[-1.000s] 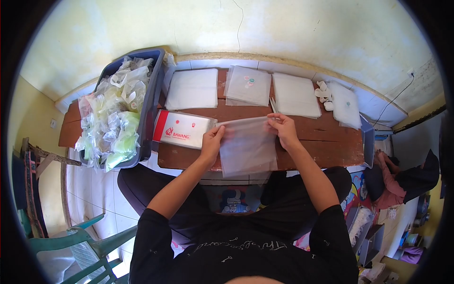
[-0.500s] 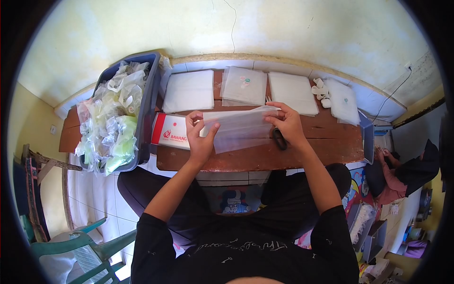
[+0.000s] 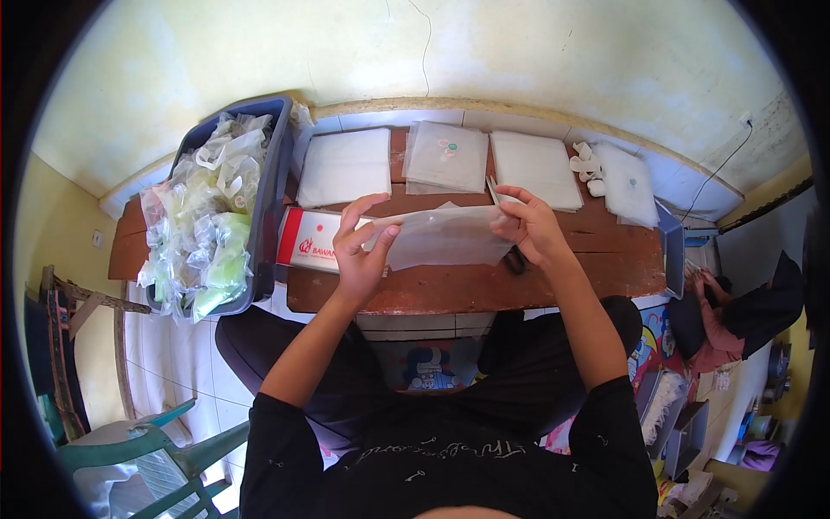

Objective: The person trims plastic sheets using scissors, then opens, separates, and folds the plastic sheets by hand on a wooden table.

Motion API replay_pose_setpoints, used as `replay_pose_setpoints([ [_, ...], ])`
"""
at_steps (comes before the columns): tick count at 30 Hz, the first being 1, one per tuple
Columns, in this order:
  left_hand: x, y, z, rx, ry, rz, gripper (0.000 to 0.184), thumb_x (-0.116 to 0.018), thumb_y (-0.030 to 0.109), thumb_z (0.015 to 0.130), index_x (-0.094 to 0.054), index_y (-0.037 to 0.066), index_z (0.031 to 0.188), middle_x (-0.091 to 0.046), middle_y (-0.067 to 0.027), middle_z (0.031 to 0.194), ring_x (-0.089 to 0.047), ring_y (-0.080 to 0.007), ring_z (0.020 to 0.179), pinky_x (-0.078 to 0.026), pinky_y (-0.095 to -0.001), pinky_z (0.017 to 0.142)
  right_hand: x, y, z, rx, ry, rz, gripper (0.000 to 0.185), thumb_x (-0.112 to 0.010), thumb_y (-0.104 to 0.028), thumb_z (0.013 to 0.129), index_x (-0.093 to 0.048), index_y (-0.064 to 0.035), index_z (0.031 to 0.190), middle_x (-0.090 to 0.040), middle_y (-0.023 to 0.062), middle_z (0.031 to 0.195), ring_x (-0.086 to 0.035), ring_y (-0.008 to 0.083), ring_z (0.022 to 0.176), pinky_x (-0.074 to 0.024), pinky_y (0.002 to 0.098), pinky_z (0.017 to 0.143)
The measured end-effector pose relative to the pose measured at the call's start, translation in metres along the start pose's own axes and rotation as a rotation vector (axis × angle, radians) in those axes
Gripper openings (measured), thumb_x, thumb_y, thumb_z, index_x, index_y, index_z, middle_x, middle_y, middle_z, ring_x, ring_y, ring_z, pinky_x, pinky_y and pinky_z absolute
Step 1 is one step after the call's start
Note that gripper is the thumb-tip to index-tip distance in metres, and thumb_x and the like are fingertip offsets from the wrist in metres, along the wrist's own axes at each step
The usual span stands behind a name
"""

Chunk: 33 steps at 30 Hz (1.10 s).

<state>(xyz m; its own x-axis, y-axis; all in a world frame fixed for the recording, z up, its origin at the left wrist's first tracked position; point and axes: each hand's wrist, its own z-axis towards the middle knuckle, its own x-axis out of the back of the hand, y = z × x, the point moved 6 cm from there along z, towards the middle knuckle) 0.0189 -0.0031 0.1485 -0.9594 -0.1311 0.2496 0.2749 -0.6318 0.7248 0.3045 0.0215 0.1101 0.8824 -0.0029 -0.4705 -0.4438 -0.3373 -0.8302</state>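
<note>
A thin, see-through plastic bag (image 3: 445, 240) is stretched level between my two hands, above the front of the brown wooden table. My left hand (image 3: 359, 246) pinches its left end between thumb and fingers, with the upper fingers raised. At the right end, the thumb and fingers of my right hand (image 3: 527, 223) are closed on the bag. Scissors show beside my right hand: a dark handle (image 3: 516, 260) below and thin blades (image 3: 494, 189) above. Whether that hand also holds them I cannot tell. A red and white pack (image 3: 313, 244) printed BAWANG lies just behind my left hand.
Stacks of clear plastic bags (image 3: 346, 164) line the table's back edge, with white rolled pieces (image 3: 588, 169) at the right. A grey tub (image 3: 281, 164) heaped with plastic stands left. A green chair (image 3: 130, 445) is lower left. Another person (image 3: 726, 311) sits at right.
The plastic bag has tilted and flattened, its lower edge rising. My left fingers have lifted and spread slightly, and my right hand has turned a little and come lower.
</note>
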Motion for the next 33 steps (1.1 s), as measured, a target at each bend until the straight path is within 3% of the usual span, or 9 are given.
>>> replay_pose_setpoints([
  [4, 0.006, 0.006, 0.009, -0.042, -0.021, -0.002, 0.011, -0.075, 0.006, 0.082, -0.077, 0.004, 0.092, -0.065, -0.0123, 0.118, -0.058, -0.0261, 0.112, -0.044, -0.0375, 0.097, -0.005, -0.005, -0.005, 0.035, -0.036, 0.034, 0.033, -0.062, -0.003, 0.092, -0.054, -0.0003, 0.124, -0.070, 0.0139, 0.104, -0.071, 0.0209, 0.077, -0.0607, 0.0340, 0.073],
  [6, 0.003, -0.003, 0.009, 0.104, -0.079, -0.259, 0.015, -0.075, 0.006, 0.083, -0.074, 0.001, 0.098, -0.066, -0.0122, 0.114, -0.060, -0.0222, 0.108, -0.046, -0.0336, 0.094, -0.017, -0.015, -0.012, 0.071, -0.069, 0.018, 0.035, -0.064, -0.001, 0.090, -0.054, 0.0008, 0.124, -0.070, 0.0142, 0.103, -0.071, 0.0204, 0.082, -0.0602, 0.0342, 0.076],
  [10, 0.003, -0.007, 0.007, 0.213, -0.015, -0.453, 0.020, -0.074, 0.005, 0.085, -0.071, -0.002, 0.104, -0.066, -0.0120, 0.114, -0.061, -0.0177, 0.105, -0.047, -0.0307, 0.092, -0.027, -0.024, -0.016, 0.247, -0.128, -0.038, 0.035, -0.065, 0.001, 0.089, -0.056, 0.0022, 0.122, -0.070, 0.0144, 0.104, -0.070, 0.0199, 0.086, -0.0593, 0.0339, 0.080],
  [19, 0.004, -0.012, 0.004, 0.293, -0.001, -0.436, 0.012, -0.067, 0.000, 0.091, -0.069, -0.002, 0.103, -0.072, -0.0082, 0.091, -0.066, -0.0121, 0.083, -0.053, -0.0260, 0.079, -0.027, -0.037, -0.024, 0.407, -0.026, -0.694, 0.024, -0.075, -0.010, 0.086, -0.065, 0.0009, 0.105, -0.070, 0.0072, 0.094, -0.067, 0.0130, 0.080, -0.0524, 0.0251, 0.076],
  [21, 0.005, -0.013, 0.004, 0.349, 0.023, -0.489, 0.010, -0.068, 0.002, 0.091, -0.069, -0.002, 0.100, -0.072, -0.0084, 0.089, -0.067, -0.0121, 0.082, -0.053, -0.0261, 0.077, -0.043, -0.053, -0.036, 0.908, 0.015, -1.059, 0.023, -0.077, -0.012, 0.084, -0.066, -0.0003, 0.101, -0.068, 0.0041, 0.089, -0.063, 0.0101, 0.079, -0.0504, 0.0237, 0.072],
  [25, 0.006, -0.021, 0.006, 0.472, 0.012, -0.475, 0.010, -0.069, 0.007, 0.092, -0.069, -0.002, 0.097, -0.071, -0.0076, 0.088, -0.066, -0.0115, 0.080, -0.053, -0.0258, 0.074, -0.063, -0.053, -0.042, 0.938, -0.041, -0.778, 0.022, -0.078, -0.012, 0.084, -0.066, 0.0004, 0.097, -0.068, 0.0032, 0.089, -0.063, 0.0095, 0.081, -0.0504, 0.0235, 0.071],
  [27, 0.001, -0.027, 0.006, 0.539, -0.016, -0.572, 0.020, -0.066, 0.010, 0.094, -0.064, -0.001, 0.111, -0.070, -0.0071, 0.088, -0.065, -0.0111, 0.078, -0.053, -0.0252, 0.071, -0.054, -0.026, -0.033, 0.231, -0.141, -0.673, 0.020, -0.074, -0.009, 0.086, -0.065, 0.0014, 0.100, -0.067, 0.0037, 0.090, -0.063, 0.0103, 0.083, -0.0526, 0.0245, 0.074],
  [31, -0.007, -0.033, 0.004, 0.633, -0.018, -0.711, 0.033, -0.062, 0.010, 0.096, -0.053, 0.002, 0.127, -0.069, -0.0071, 0.091, -0.064, -0.0110, 0.076, -0.051, -0.0241, 0.070, -0.034, -0.009, -0.011, 0.297, -0.119, -0.372, 0.017, -0.067, -0.006, 0.091, -0.062, 0.0014, 0.105, -0.067, 0.0061, 0.094, -0.066, 0.0128, 0.085, -0.0565, 0.0277, 0.079],
  [33, -0.016, -0.063, -0.013, 0.789, -0.057, -0.775, 0.046, -0.062, 0.009, 0.096, -0.043, 0.003, 0.137, -0.067, -0.0078, 0.097, -0.065, -0.0116, 0.082, -0.051, -0.0244, 0.074, -0.023, -0.012, -0.007, 0.301, 0.044, -0.185, 0.011, -0.061, -0.002, 0.094, -0.062, 0.0032, 0.103, -0.068, 0.0085, 0.094, -0.067, 0.0142, 0.085, -0.0581, 0.0296, 0.080],
])
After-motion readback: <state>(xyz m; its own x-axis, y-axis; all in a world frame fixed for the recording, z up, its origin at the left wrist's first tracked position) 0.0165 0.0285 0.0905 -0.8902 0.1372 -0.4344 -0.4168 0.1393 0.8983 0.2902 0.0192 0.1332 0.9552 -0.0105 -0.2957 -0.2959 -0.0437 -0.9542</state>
